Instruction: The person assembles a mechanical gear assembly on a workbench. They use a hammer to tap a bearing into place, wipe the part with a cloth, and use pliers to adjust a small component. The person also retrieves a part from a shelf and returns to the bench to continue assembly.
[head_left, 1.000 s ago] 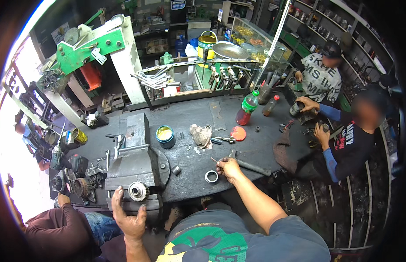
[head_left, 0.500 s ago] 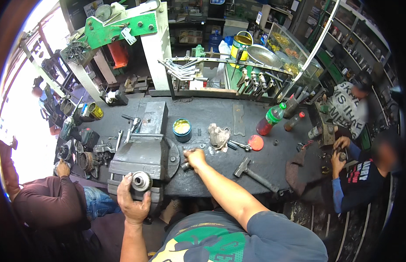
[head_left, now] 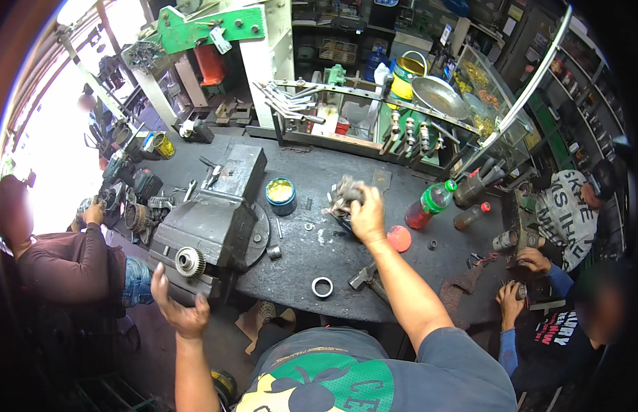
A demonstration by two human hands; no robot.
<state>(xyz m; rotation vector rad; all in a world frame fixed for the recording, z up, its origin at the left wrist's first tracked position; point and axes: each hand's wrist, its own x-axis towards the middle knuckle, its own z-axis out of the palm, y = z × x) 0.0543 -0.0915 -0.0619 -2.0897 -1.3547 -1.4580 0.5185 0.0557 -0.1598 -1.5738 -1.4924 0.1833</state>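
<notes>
Far left: one co-worker's hand (head_left: 94, 211), brown-sleeved, at a cluster of dark metal parts; near it, one ring-shaped metal casing (head_left: 135, 218).

My left hand (head_left: 183, 316): empty, fingers and thumb spread wide apart, on the near side of the bench vise (head_left: 219, 209).

Toothed gear (head_left: 190, 261), one, metal, round hub facing up: seated at the near end of the vise, just beyond my left fingertips and outside the grip.

Right of the vise, on the dark workbench (head_left: 291, 275): small metal bushing (head_left: 274, 252), thin rod (head_left: 279, 228), blue tub (head_left: 281, 199) of yellow grease, one nut (head_left: 309, 226), one metal ring (head_left: 322, 287) lying flat near the bench edge.

Crumpled grey rag (head_left: 345, 194), one: bunched in the fingers of my right hand (head_left: 369, 218), projecting to the left of them. Hand and cloth are blurred, so I cannot tell whether the rag is wholly clear of the bench.

Hammer (head_left: 362, 277): head left of my right forearm, handle running under it.

Red disc-shaped lid (head_left: 399, 238), flat, right of my wrist. Green-capped bottle (head_left: 431, 204) of red liquid; smaller red-capped bottle (head_left: 472, 216) beside it. Brown cloth (head_left: 461, 288), nearer the bench edge.
</notes>
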